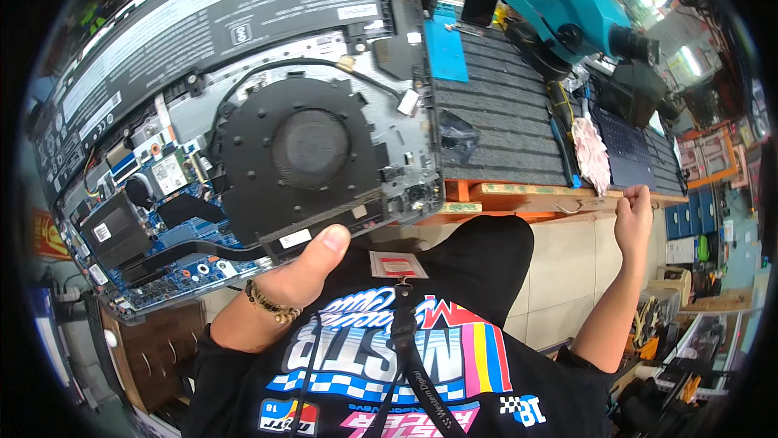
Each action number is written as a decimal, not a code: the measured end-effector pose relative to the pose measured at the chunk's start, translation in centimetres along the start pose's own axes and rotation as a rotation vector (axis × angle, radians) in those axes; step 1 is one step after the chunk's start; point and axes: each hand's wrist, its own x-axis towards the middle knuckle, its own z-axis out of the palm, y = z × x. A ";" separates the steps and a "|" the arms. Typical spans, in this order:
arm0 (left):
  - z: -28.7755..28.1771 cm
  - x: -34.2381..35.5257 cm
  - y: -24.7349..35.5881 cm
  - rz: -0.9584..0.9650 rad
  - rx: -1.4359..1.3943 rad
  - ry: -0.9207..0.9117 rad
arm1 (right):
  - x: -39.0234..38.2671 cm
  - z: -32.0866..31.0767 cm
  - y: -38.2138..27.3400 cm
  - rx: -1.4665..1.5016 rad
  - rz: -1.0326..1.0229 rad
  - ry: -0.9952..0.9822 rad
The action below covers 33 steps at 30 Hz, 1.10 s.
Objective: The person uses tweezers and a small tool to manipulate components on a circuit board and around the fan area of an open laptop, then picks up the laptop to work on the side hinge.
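Note:
An opened laptop base (389, 126), its insides showing, is held up and tilted at the left by my left hand (306, 272). The thumb lies over its near edge; the other fingers are hidden beneath. A round black fan (251, 158), a long black battery (219, 21) and a blue circuit board (212, 266) are in it. My right hand (634, 215) is out to the right at the desk's front edge, fingers curled. Nearest to it are a dark laptop (628, 150) with a keyboard and a crumpled pink cloth (592, 154). Anything in the curled fingers is hidden.
A teal microscope (567, 12) stands on the desk's grey ribbed mat (498, 106). A blue mat (446, 49) and a dark plastic piece (459, 136) lie near the raised laptop base. Wooden drawers (519, 195) are under the desk edge. Cluttered shelves are at the far right.

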 end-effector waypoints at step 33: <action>0.6 0.7 1.5 -0.115 -0.044 -0.007 | -7.1 3.3 -22.5 1.951 -0.177 -0.765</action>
